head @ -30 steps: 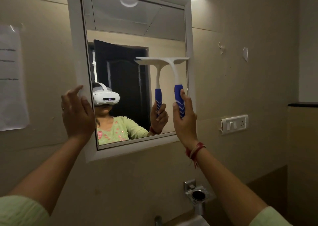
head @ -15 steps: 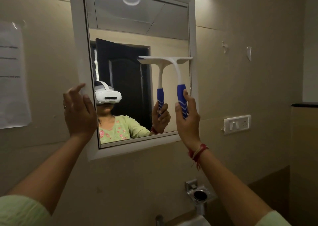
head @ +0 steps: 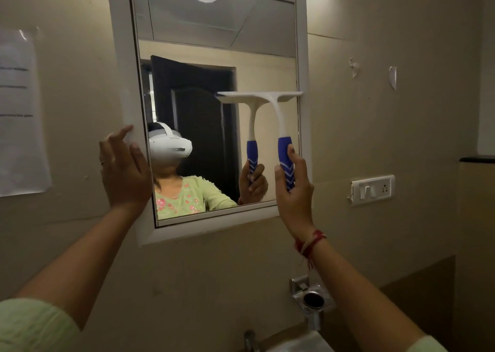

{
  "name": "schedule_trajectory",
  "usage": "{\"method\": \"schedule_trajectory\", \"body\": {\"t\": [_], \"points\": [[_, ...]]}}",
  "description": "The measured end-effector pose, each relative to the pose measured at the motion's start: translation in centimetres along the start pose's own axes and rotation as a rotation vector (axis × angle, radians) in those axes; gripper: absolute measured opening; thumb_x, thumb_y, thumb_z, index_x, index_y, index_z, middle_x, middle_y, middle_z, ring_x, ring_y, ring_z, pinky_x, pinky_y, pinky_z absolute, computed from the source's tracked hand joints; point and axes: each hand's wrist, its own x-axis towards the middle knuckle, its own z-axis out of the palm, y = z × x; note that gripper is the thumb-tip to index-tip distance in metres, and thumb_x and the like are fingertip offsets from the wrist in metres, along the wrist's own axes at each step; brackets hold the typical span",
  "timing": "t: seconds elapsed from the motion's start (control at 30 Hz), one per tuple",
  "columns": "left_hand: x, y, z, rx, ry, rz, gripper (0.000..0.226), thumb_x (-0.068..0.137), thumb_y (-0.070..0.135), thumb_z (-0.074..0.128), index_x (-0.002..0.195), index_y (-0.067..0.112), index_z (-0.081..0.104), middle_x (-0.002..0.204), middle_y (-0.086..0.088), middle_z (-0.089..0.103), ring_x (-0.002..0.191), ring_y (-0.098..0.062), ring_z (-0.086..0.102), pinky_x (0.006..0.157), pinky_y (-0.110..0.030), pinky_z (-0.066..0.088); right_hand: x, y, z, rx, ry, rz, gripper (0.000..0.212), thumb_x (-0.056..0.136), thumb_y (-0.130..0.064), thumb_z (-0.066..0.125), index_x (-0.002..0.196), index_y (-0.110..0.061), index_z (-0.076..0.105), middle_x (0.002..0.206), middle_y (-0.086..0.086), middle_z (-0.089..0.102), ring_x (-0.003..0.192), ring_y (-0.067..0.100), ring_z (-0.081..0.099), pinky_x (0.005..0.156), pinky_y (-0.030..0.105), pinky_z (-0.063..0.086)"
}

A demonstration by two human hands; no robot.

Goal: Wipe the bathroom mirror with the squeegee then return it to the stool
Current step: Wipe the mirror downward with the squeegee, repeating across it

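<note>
Squeegee (head: 278,115) blade against mirror (head: 214,56) right edge, right hand (head: 293,188) clenching handle, left hand (head: 124,172) spread on left frame.

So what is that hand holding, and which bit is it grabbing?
The right hand holds the white T-shaped plastic squeegee by its blue handle. The left hand holds nothing; it rests against the white mirror frame.

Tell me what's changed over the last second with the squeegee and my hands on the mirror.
Very little. The squeegee has hardly moved, its blade against the right side of the mirror, about halfway up. The right hand keeps its grip on the blue handle, and the left hand stays flat on the mirror's left frame. Nothing was picked up or let go.
</note>
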Motion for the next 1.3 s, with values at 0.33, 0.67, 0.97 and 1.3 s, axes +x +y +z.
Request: {"method": "schedule_trajectory", "body": {"t": [0.33,0.67,0.97,1.3], "points": [[0.0,0.0,0.0,-0.003,0.003,0.006,0.032,0.096,0.013,0.034,0.125,0.010,0.045,0.117,-0.022,0.050,0.106,-0.035,0.042,0.089,-0.046,0.037,-5.2,1.8,-1.0,0.038,-0.037,0.043,0.044,0.090,-0.034,0.045,0.129,-0.044,0.030,0.111,-0.015,0.051,0.082,0.000,0.058,0.064,0.009,0.049],[0.0,-0.3,0.2,0.006,0.000,0.015,0.031,0.097,0.013,0.033,0.125,0.010,0.044,0.117,-0.020,0.051,0.106,-0.030,0.042,0.088,-0.043,0.036,-5.3,2.3,-1.2,-0.034,-0.047,0.017,0.045,0.090,-0.037,0.042,0.133,-0.041,0.027,0.118,0.007,0.054,0.079,0.004,0.058,0.065,0.015,0.052],[0.0,-0.4,0.3,0.000,0.016,0.014,0.031,0.097,0.016,0.032,0.125,0.012,0.044,0.118,-0.021,0.050,0.105,-0.033,0.045,0.087,-0.046,0.038,-2.9,0.8,-0.3,-0.042,-0.005,0.034,0.046,0.091,-0.034,0.044,0.135,-0.029,0.032,0.112,-0.015,0.050,0.085,0.000,0.059,0.070,0.013,0.052],[0.0,-0.2,0.3,-0.001,0.010,0.012,0.031,0.097,0.018,0.030,0.125,0.013,0.044,0.116,-0.020,0.051,0.103,-0.031,0.046,0.085,-0.042,0.038,-8.6,2.6,-1.5,0.009,-0.044,0.094,0.047,0.089,-0.029,0.046,0.133,-0.030,0.030,0.104,-0.007,0.055,0.076,0.003,0.060,0.060,0.011,0.050]]}}
